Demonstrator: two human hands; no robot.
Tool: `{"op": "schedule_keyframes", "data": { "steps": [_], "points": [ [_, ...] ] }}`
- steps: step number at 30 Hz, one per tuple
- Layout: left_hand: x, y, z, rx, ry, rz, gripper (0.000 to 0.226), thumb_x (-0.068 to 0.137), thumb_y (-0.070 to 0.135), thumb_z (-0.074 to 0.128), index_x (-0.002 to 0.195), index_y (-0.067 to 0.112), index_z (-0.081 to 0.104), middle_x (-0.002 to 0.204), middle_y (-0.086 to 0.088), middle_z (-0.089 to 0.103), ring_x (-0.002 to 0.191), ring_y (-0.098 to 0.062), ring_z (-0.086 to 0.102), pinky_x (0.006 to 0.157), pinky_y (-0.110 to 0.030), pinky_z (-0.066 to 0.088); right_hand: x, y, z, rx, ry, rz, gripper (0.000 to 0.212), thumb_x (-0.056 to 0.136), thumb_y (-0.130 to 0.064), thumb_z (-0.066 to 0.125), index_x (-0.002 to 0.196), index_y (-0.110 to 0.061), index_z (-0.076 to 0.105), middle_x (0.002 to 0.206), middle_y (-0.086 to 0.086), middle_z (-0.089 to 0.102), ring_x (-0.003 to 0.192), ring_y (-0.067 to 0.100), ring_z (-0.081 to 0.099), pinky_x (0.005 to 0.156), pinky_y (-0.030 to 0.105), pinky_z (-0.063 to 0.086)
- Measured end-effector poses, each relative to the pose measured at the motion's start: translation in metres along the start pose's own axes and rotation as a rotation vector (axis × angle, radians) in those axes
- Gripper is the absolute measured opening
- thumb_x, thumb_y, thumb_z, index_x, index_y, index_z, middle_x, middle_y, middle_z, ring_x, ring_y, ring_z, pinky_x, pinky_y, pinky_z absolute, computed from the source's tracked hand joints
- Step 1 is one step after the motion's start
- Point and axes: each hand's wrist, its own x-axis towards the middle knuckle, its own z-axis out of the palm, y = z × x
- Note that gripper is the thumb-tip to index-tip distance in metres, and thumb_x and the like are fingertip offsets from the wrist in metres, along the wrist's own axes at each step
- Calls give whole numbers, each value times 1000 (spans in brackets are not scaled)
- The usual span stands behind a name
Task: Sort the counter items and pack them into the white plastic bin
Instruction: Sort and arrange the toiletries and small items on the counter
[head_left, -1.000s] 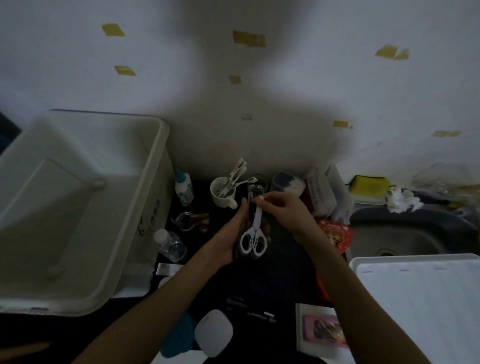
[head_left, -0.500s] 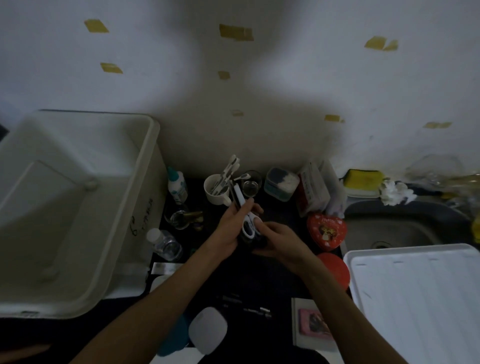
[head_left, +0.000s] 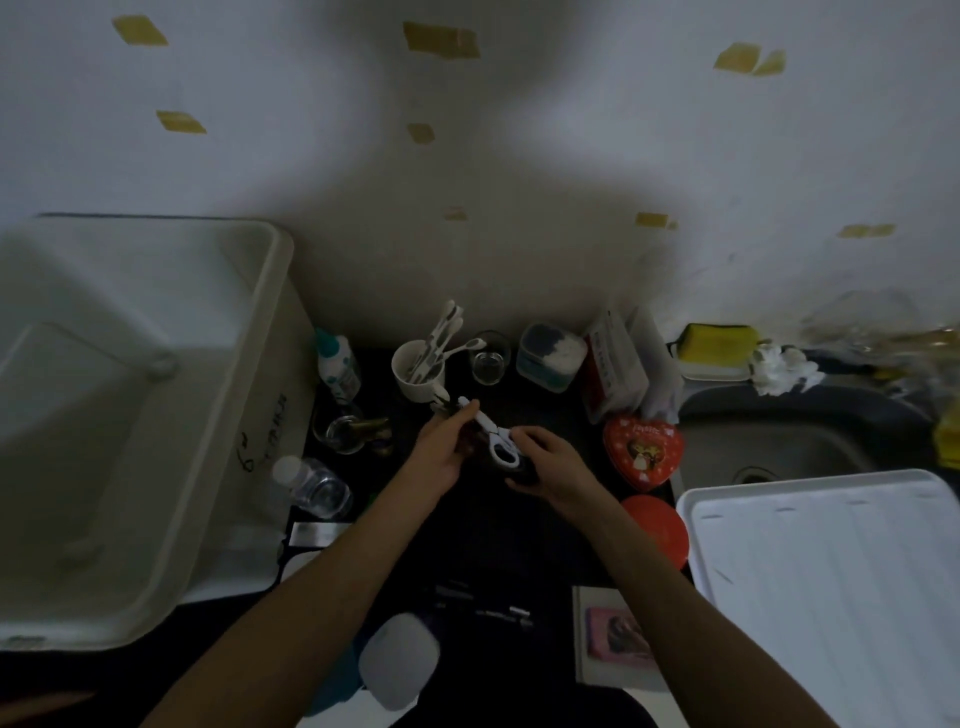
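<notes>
White-handled scissors (head_left: 496, 439) lie tilted between my hands over the dark counter. My left hand (head_left: 441, 452) pinches their blade end near the white mug (head_left: 415, 366) of utensils. My right hand (head_left: 550, 462) curls around a dark object under the scissor handles; what it is stays unclear. The big white plastic bin (head_left: 249, 395) stands at the left with nothing visible inside.
Along the wall stand a small bottle (head_left: 337, 364), a glass (head_left: 488, 361), a lidded tub (head_left: 550, 356) and packets (head_left: 618, 364). A red heart tin (head_left: 641, 449), a red lid (head_left: 657, 527), a clear bottle (head_left: 314, 483) and a white tray (head_left: 831, 587) over the sink surround my hands.
My right hand dropped from the scissor blades to a dark object below the handles. The scissors tilted from upright to slanted, with my left hand now on the blade end.
</notes>
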Motion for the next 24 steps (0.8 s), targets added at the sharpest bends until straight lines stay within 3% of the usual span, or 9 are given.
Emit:
{"op": "schedule_keyframes", "data": {
  "steps": [2, 5, 7, 10, 13, 18, 22, 24],
  "points": [
    [8, 3, -5, 31, 53, 29, 13, 89, 7, 67, 100, 1, 63, 95, -13, 67, 82, -22, 66, 67, -30, 56, 12, 1, -11, -66, -14, 6, 13, 99, -24, 56, 104, -16, 65, 109, 5, 63, 93, 17, 63, 63, 31, 56],
    [19, 5, -10, 262, 95, 40, 30, 87, 3, 69, 111, -11, 60, 97, -17, 67, 76, -20, 66, 63, -25, 57, 30, 1, -27, -137, -36, 25, 19, 97, -25, 58, 110, -12, 64, 109, 6, 63, 93, 17, 63, 64, 32, 58],
    [23, 7, -13, 607, 128, 131, 41, 84, 5, 71, 121, -9, 56, 96, -13, 67, 80, -22, 66, 73, -30, 57, 41, 2, -36, -184, -31, 30, 21, 97, -25, 59, 112, -11, 64, 111, 7, 62, 93, 17, 63, 64, 33, 58],
    [27, 10, -22, 1363, 145, 404, 52, 81, 17, 75, 125, 2, 51, 121, -13, 57, 109, -28, 59, 90, -36, 50, 55, 2, -45, -265, -25, 56, 26, 96, -26, 60, 117, -10, 63, 116, 8, 60, 96, 17, 62, 63, 33, 59],
    [33, -1, -28, 1734, -3, 601, 57, 80, 18, 75, 127, 10, 44, 130, -10, 49, 115, -26, 54, 87, -37, 49, 68, 3, -53, -359, -56, 80, 24, 97, -26, 59, 114, -11, 63, 114, 6, 60, 96, 17, 61, 65, 34, 60],
    [44, -15, -22, 1916, -156, 677, 68, 79, 13, 74, 139, 16, 44, 138, -4, 47, 120, -24, 49, 94, -37, 47, 83, 7, -59, -454, -38, 92, 18, 95, -27, 61, 109, -16, 63, 117, 6, 60, 101, 19, 60, 66, 35, 60],
    [49, -20, -14, 1956, -213, 704, 61, 83, 9, 68, 139, 17, 46, 137, -3, 46, 118, -24, 50, 96, -39, 46, 93, 10, -56, -657, 78, -31, 29, 91, -30, 65, 112, -12, 59, 116, 9, 59, 97, 22, 62, 59, 29, 57],
    [53, -21, -12, 1955, -190, 703, 49, 87, 10, 61, 134, 15, 50, 134, -5, 48, 115, -26, 50, 92, -40, 47, 96, 12, -55, -825, 120, -151, 31, 90, -33, 66, 112, -12, 60, 117, 12, 57, 103, 23, 58, 71, 29, 51]
  ]
}}
